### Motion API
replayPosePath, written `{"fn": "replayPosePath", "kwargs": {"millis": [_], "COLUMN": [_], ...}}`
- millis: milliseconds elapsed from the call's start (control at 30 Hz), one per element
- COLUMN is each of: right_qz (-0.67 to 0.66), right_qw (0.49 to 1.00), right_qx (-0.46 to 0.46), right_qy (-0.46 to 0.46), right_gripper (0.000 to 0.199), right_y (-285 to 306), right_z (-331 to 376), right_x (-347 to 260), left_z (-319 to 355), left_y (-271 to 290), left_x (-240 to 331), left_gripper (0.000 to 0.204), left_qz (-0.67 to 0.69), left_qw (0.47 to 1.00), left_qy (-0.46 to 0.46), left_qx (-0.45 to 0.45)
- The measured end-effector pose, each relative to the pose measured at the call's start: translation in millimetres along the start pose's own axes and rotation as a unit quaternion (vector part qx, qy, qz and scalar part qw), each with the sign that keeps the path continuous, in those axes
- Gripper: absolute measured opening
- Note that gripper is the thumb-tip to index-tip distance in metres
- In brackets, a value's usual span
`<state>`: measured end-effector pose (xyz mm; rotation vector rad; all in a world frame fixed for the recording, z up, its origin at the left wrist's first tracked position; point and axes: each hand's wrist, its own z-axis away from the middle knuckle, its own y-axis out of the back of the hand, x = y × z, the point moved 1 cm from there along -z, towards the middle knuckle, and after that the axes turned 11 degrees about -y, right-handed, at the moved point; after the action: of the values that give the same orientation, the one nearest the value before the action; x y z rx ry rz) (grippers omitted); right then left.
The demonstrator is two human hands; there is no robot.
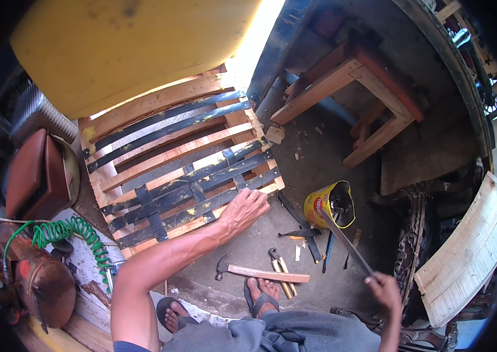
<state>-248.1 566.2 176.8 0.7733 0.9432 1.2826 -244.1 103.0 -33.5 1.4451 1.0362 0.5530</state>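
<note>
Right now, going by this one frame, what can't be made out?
In the head view:
- Handle of the long flat tool: mostly hidden by the right hand.
- Anything under the left hand: covered by its curled fingers.
- Contents of the yellow bucket: too dark and jumbled to tell apart.
- Far edge of the slatted frame: partly covered by the yellow panel.
- Right forearm: cut off by the lower edge.

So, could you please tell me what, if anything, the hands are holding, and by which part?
The right hand holds a long, narrow tool by its near end; the left hand is at the edge of the slatted frame, its grip unclear.
</note>
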Motion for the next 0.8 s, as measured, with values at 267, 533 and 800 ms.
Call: {"fn": "replayPosePath", "kwargs": {"millis": [267,533,800], "right_qz": [-0.268,-0.179,-0.069], "right_qw": [0.946,0.960,0.980], "right_qx": [-0.026,0.070,0.111], "right_qy": [-0.183,-0.201,-0.148], "right_gripper": [0.027,0.028,0.063], "right_y": [-227.9,-224.3,-282.3], "right_z": [50.3,49.8,37.1], "right_x": [74.4,67.3,152.6], "left_z": [-24.6,-22.2,31.5], "left_y": [11.9,29.6,113.6], "left_x": [-26.6,39.4,129.6], "left_gripper": [0.018,0.024,0.045], "left_qz": [0.204,0.282,0.548], "left_qw": [0.976,0.955,0.810], "left_qy": [-0.072,0.050,-0.052], "left_qx": [-0.018,-0.078,-0.204]}}
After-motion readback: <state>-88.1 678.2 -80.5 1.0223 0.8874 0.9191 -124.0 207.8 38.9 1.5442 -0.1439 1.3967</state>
